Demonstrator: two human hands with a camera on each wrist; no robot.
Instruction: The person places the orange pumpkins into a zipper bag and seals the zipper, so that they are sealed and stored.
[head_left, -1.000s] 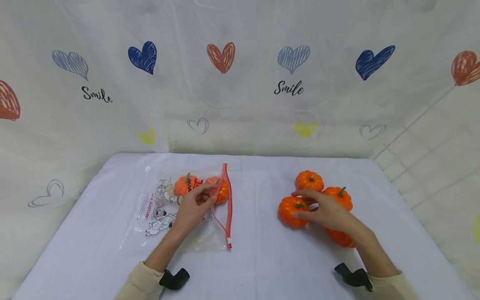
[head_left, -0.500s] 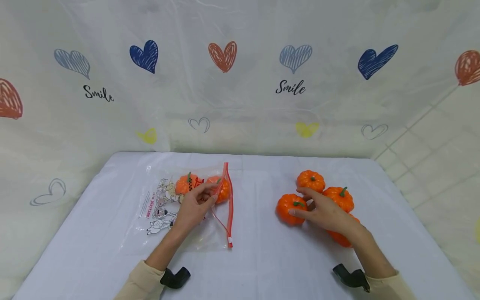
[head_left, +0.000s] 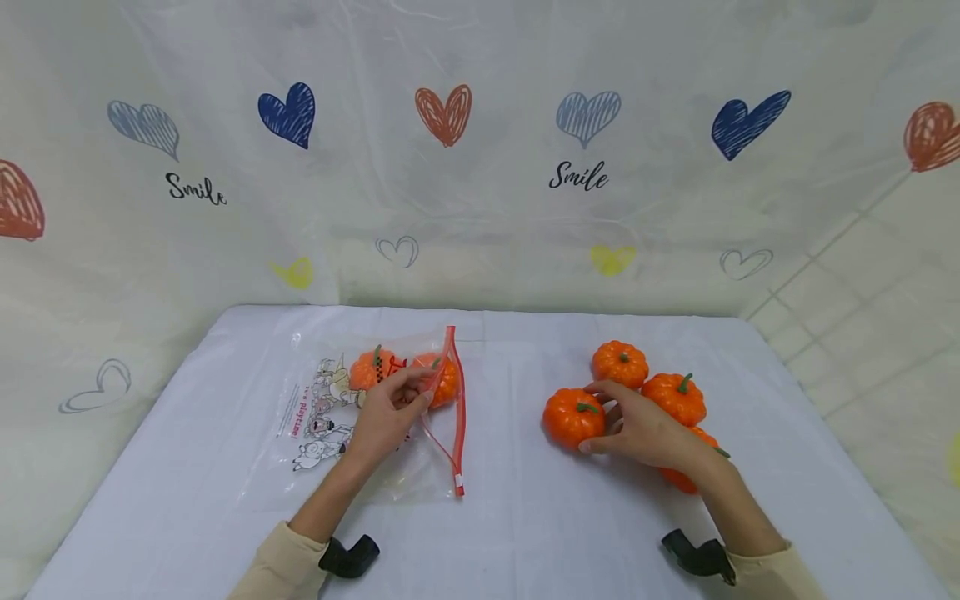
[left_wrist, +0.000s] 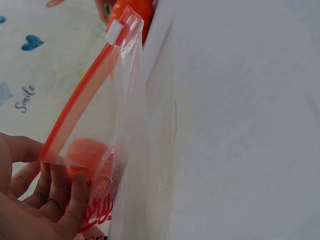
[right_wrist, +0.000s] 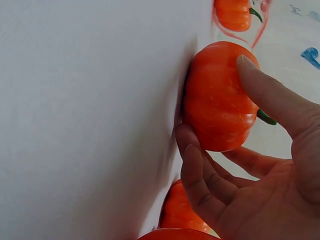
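Observation:
My left hand pinches the upper film edge of a clear zip bag at its red-trimmed mouth, which gapes to the right. The bag lies flat, with printed cartoon animals. Inside it sit two small orange toy pumpkins, one deeper and one near the mouth, partly behind my fingers. My right hand holds another toy pumpkin from its right side. In the right wrist view the thumb lies on this pumpkin and the fingers bend round its lower side, close to the cloth.
Three more orange pumpkins lie around my right hand: one behind, one to the right and one partly under the wrist. A white cloth covers the table. A curtain with printed hearts hangs behind.
My right hand has moved a little to the left, and the pumpkin it holds has moved left with it, away from the others. The left hand and bag look unchanged.

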